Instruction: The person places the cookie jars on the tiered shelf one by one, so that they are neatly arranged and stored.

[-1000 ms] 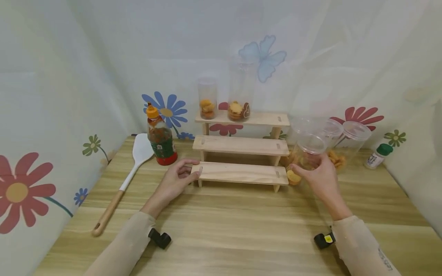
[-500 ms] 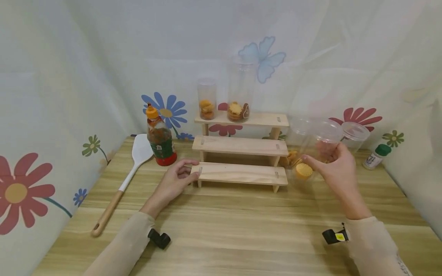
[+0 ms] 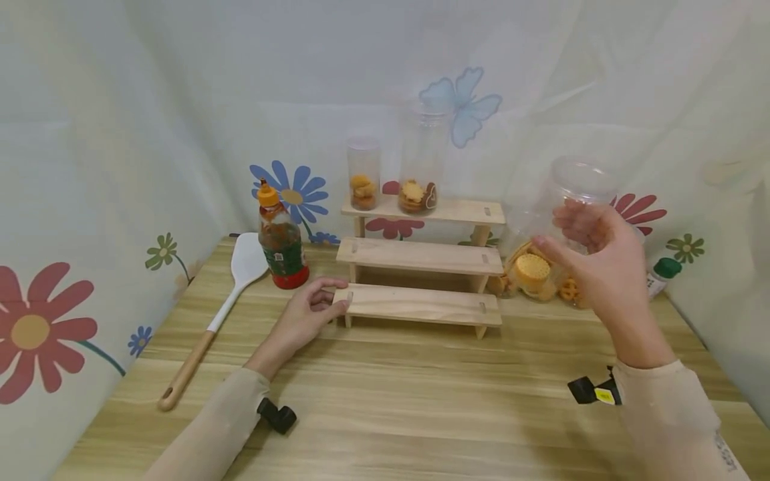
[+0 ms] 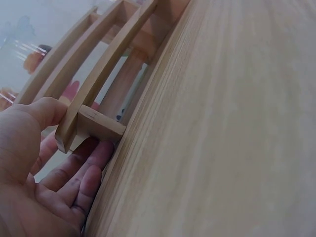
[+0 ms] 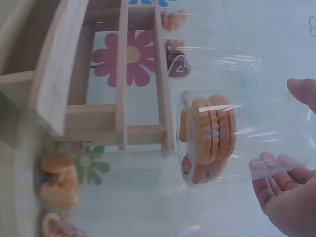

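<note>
My right hand grips a clear jar, raised off the table and tilted, at the right of the wooden three-step shelf. Round ridged cookies lie at the jar's bottom end. In the right wrist view the thumb and fingers stand on opposite sides of the clear wall. My left hand holds the left end of the shelf's lowest step, thumb on top and fingers beneath, as the left wrist view shows. On the top step stand a short clear jar and a taller jar, both with cookies.
Further jars, partly hidden behind my right hand, stand on the table; pretzel-shaped snacks show in one. A green-capped bottle is at far right. At left stand a sauce bottle and a white spatula with wooden handle. A flowered curtain hangs behind.
My right hand has lifted the jar of round cookies from among the other jars, moving up and to the right. The left hand has stayed on the shelf's end.
</note>
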The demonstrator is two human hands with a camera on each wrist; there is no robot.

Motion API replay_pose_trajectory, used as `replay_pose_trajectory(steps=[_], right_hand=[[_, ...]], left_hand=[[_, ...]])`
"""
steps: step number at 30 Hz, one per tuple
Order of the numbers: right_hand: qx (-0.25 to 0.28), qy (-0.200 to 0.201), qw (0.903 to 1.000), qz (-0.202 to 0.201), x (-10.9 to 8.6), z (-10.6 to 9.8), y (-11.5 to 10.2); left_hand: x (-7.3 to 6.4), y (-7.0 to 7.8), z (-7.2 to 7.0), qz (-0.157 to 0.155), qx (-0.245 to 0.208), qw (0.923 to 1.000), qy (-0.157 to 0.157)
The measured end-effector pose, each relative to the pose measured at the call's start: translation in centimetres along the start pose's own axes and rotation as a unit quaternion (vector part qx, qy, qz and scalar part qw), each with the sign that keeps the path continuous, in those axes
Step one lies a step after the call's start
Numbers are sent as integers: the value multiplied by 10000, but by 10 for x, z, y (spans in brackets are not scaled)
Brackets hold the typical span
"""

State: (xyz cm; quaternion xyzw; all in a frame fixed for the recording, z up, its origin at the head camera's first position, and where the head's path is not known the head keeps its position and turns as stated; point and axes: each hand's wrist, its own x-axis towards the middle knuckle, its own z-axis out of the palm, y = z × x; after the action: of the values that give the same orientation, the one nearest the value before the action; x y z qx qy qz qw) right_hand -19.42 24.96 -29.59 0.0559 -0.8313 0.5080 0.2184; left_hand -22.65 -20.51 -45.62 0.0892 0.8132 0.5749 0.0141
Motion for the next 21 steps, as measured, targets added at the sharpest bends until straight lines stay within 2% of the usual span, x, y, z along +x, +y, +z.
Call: replay_pose_trajectory(steps=[6,15,21], right_hand=[[156,-256,9995,19,31,9,-17],[392,-544,9977,40,81,37,-36],[722,-727,9946,151,103,56,-42]], left_hand=[[2,-2,1,-5,27,10000,-8],[0,-4,0,35,17,10000,-14],[1,-4,0,69,5,10000,-22]])
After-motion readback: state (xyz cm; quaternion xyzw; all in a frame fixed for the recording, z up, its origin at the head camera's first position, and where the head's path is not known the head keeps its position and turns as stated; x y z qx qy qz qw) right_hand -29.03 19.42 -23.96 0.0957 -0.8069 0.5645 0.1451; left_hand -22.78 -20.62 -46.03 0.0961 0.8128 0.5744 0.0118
